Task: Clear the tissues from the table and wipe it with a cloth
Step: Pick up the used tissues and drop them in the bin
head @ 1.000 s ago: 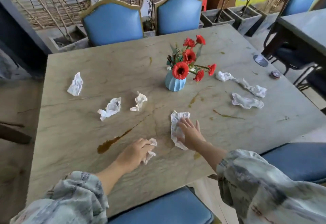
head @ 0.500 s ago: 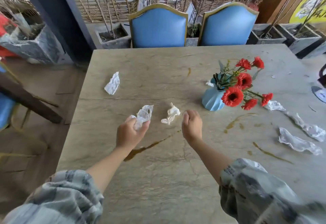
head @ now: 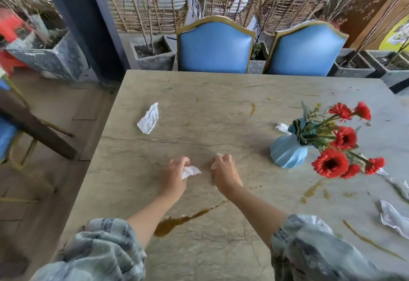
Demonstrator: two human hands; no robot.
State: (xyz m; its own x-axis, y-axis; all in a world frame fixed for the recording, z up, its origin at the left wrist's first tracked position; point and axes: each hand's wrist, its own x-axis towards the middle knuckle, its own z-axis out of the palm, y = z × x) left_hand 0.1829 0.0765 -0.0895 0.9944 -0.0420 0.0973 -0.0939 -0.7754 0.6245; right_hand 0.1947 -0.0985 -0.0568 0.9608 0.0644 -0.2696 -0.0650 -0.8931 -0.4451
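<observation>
Now that both of your hands have closed over the two crumpled tissues that lay mid-table half a second ago, that patch of the table (head: 221, 108) is bare stone. Your left hand (head: 174, 174) has its fingers curled round a white tissue wad (head: 190, 171) that sticks out toward the thumb side. Your right hand (head: 223, 170) is curled tight with only a sliver of white showing at the fingertips, so it looks to be holding tissue too, though most of it is hidden in the fist.

That leaves several pieces still out. One crumpled tissue (head: 148, 119) lies well apart at the far left of the table. A small scrap (head: 282, 128) sits just behind the blue vase (head: 287, 152) of red flowers. More tissues (head: 392, 217) lie near the right edge, with another strip (head: 401, 186) beyond the blooms.

The clearing step is roughly half done, by my reading. Both hands are nearly full, so you will probably need to drop these somewhere before reaching for the rest; no bin is in view. The brown spill (head: 177, 222) near your left forearm and the streaks (head: 312, 190) beside the vase are untouched, and no cloth is visible yet. Mind your sleeve near that puddle.
</observation>
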